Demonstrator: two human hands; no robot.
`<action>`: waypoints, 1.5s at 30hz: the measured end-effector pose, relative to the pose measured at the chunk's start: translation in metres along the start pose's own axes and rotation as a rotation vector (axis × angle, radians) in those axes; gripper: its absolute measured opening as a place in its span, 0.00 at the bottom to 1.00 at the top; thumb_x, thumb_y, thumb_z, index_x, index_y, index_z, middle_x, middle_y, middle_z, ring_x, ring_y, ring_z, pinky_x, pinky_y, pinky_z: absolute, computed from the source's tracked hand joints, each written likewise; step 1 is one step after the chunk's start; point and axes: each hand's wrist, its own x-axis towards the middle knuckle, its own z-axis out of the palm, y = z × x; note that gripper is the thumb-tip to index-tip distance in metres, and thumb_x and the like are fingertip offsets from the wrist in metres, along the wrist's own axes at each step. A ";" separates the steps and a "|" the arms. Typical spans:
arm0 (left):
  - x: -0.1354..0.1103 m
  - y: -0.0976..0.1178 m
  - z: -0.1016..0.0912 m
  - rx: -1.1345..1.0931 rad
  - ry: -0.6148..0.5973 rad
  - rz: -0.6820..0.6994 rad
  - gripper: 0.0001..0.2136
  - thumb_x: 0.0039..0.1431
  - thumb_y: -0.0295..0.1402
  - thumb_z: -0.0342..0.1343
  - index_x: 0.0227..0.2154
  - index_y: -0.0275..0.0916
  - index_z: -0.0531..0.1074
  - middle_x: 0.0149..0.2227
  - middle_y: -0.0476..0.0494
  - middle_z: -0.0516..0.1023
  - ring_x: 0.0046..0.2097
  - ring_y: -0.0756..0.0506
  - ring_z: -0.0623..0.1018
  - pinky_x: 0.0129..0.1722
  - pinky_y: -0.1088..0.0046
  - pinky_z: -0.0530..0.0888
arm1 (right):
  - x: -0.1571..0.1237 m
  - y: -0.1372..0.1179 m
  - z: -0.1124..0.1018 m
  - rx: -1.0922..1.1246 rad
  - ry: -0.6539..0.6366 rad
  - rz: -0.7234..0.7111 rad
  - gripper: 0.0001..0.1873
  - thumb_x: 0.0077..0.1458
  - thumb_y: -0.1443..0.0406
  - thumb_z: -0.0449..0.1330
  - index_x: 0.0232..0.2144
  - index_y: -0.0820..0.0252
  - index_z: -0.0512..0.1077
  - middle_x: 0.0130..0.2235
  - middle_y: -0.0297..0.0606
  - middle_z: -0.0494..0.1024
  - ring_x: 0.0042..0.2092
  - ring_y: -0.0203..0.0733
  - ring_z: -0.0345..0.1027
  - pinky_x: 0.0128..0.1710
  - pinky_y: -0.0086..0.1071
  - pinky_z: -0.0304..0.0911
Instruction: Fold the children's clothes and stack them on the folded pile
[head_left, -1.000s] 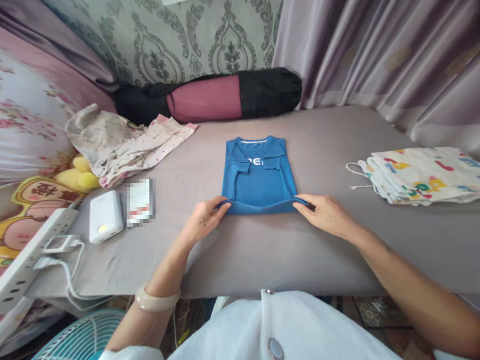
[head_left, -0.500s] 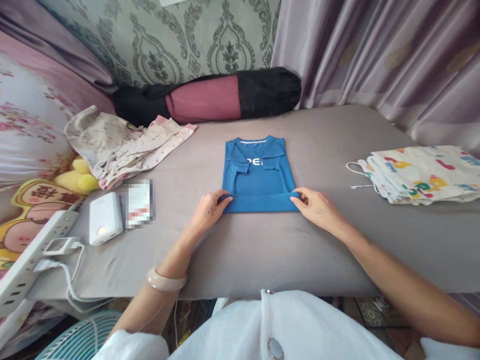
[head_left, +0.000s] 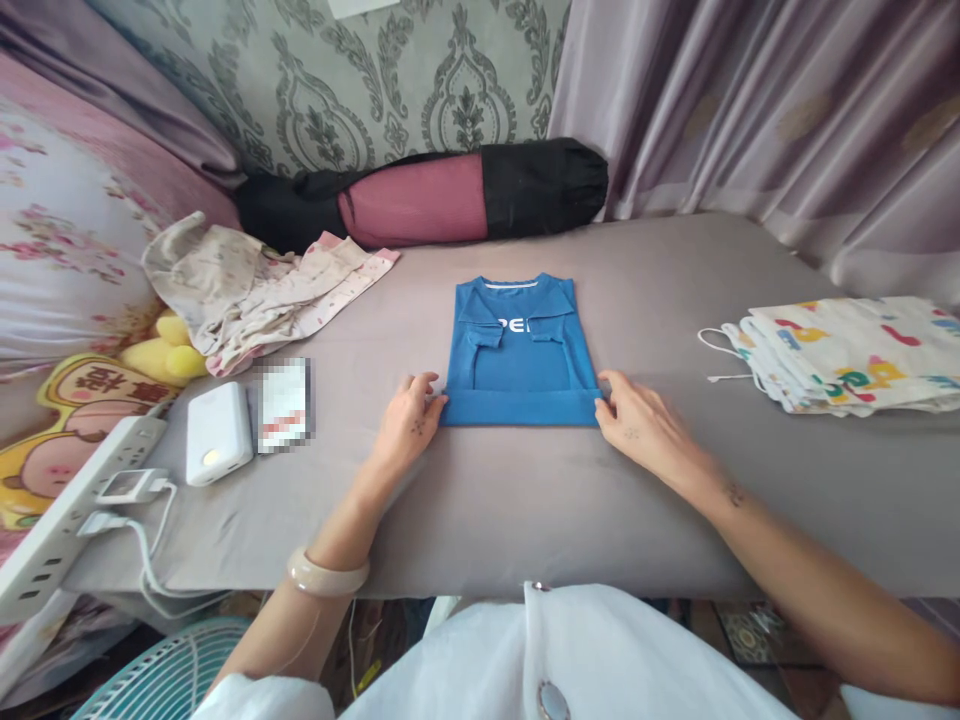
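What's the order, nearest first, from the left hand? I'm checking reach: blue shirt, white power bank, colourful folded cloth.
1. Blue shirt, touching the left hand, on its right.
2. White power bank, off to its left.
3. Colourful folded cloth, far right.

White letters run across the chest of the blue folded cotton T-shirt (head_left: 517,365) in the middle of the bed. Only "PE" can be read, because the folded sleeves cover the rest. At 9 o'clock, the yellow cartoon cushion (head_left: 101,385) has two big red Chinese signs on it, too slanted to read. At 3 o'clock, the white folded cloth (head_left: 847,350) has bright letters printed on it, too small to tell apart. The small white card (head_left: 283,403) left of the shirt is blurred.
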 end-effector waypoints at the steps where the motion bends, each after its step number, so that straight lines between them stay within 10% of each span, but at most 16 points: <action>1: -0.002 0.002 -0.001 0.024 0.042 0.035 0.13 0.65 0.35 0.48 0.50 0.38 0.67 0.42 0.39 0.74 0.40 0.45 0.76 0.42 0.66 0.74 | -0.002 -0.004 -0.001 -0.020 0.042 -0.059 0.20 0.63 0.64 0.47 0.53 0.62 0.67 0.45 0.49 0.77 0.43 0.52 0.72 0.40 0.40 0.65; 10: -0.004 0.054 0.014 0.214 -0.206 0.376 0.22 0.70 0.38 0.39 0.62 0.36 0.59 0.65 0.37 0.61 0.68 0.39 0.56 0.65 0.53 0.58 | -0.010 -0.038 0.017 0.055 -0.044 -0.636 0.27 0.67 0.60 0.43 0.66 0.59 0.53 0.69 0.41 0.52 0.69 0.49 0.41 0.66 0.54 0.40; 27: 0.006 0.050 0.028 0.231 -0.421 0.243 0.25 0.69 0.42 0.38 0.66 0.42 0.54 0.69 0.41 0.51 0.70 0.40 0.47 0.67 0.51 0.49 | -0.003 -0.040 0.018 0.161 -0.179 -0.655 0.28 0.68 0.57 0.40 0.67 0.54 0.52 0.68 0.40 0.52 0.69 0.49 0.39 0.66 0.57 0.36; 45: 0.012 0.037 0.025 0.247 -0.358 0.147 0.29 0.68 0.47 0.38 0.66 0.37 0.52 0.69 0.34 0.49 0.70 0.38 0.49 0.66 0.50 0.50 | 0.007 -0.022 0.015 0.184 -0.246 -0.461 0.30 0.68 0.55 0.34 0.69 0.54 0.44 0.70 0.38 0.44 0.70 0.46 0.34 0.67 0.53 0.37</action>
